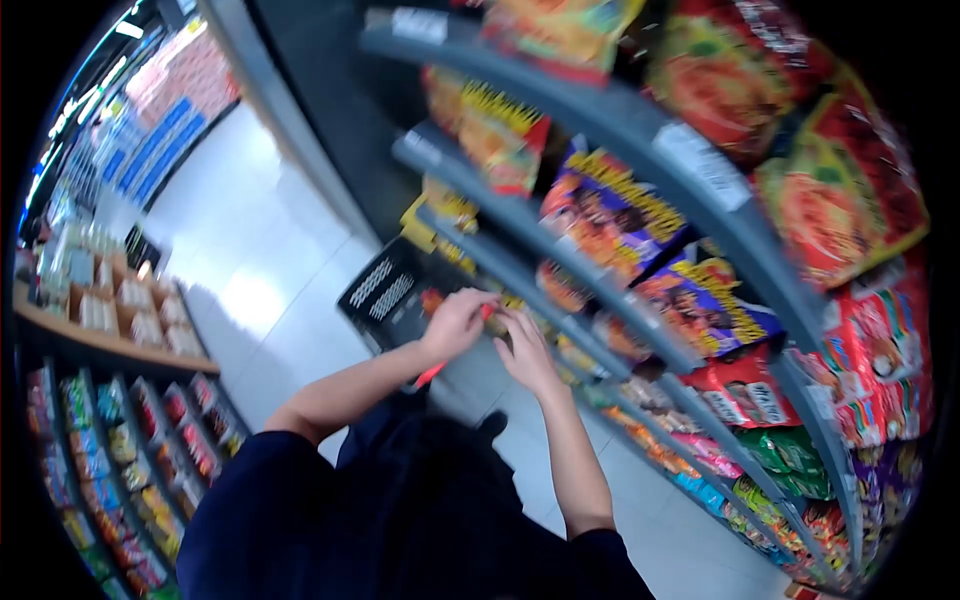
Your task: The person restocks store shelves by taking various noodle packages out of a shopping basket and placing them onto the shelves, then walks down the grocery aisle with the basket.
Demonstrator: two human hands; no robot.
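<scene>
My left hand point(458, 323) is closed, its fingers curled around a small red-orange item point(487, 312) that shows only at the fingertips. Close beside it, my right hand point(524, 348) has its fingers stretched out and apart; whether a fingertip touches the red item I cannot tell. A red-orange strip point(431, 375) shows below my left wrist; whether it belongs to the same item is unclear. Beyond the hands stands a dark crate or basket point(375, 292) with a slotted side, its inside partly hidden by my left hand.
On the right, grey shelves point(590, 265) hold many bagged snacks, among them purple-and-yellow packs point(612, 212) and red-and-yellow packs point(835, 195). A lower display rack point(150, 430) stands at left. Pale tiled floor point(255, 270) runs between them.
</scene>
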